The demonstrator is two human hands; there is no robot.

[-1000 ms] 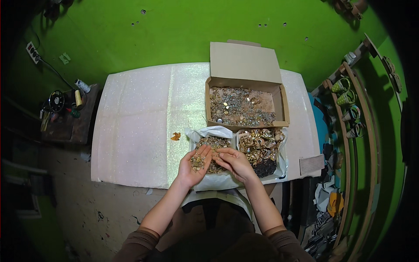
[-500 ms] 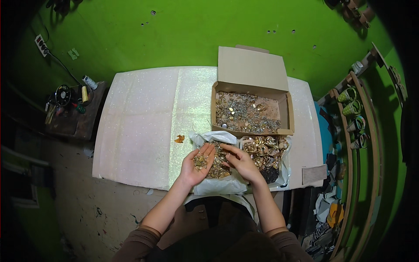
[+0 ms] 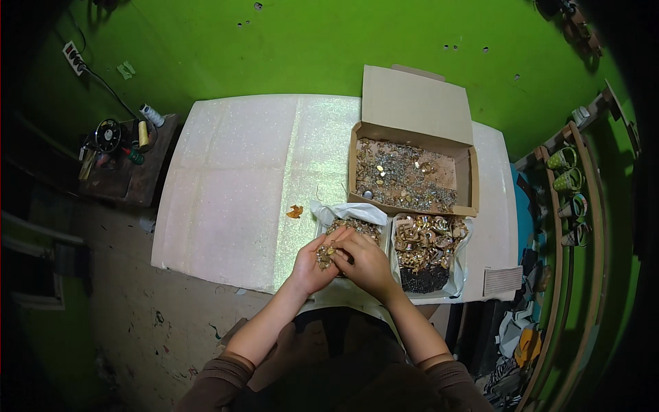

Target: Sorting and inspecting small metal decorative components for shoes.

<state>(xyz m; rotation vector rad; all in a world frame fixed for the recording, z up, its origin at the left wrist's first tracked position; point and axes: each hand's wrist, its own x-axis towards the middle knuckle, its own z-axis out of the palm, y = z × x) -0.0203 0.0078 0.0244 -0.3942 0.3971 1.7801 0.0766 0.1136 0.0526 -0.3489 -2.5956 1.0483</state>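
My left hand (image 3: pixel 310 269) lies palm up and cupped, holding a small heap of gold and silver metal pieces (image 3: pixel 324 259). Over that palm, my right hand (image 3: pixel 368 266) bends its fingers down among the pieces; whether a piece is between its fingertips is hidden. Both hands are above a tray lined with white plastic (image 3: pixel 349 212), partly covering the small metal bits (image 3: pixel 357 225) in it. Beside it on the right, a second lined tray holds larger shiny gold fittings (image 3: pixel 427 240) and a patch of black pieces (image 3: pixel 424 280).
Behind the trays stands an open cardboard box (image 3: pixel 415 103) with many tiny metal bits inside. A brown scrap (image 3: pixel 294 211) lies on the sparkly white table cover (image 3: pixel 226 192). Thread spools (image 3: pixel 143 133) stand on a side table at left. A wooden rack (image 3: pixel 580 178) leans at right.
My right hand has come left and down onto my left palm, its fingers now among the metal pieces. The whole view has shifted slightly, so the table appears further right.
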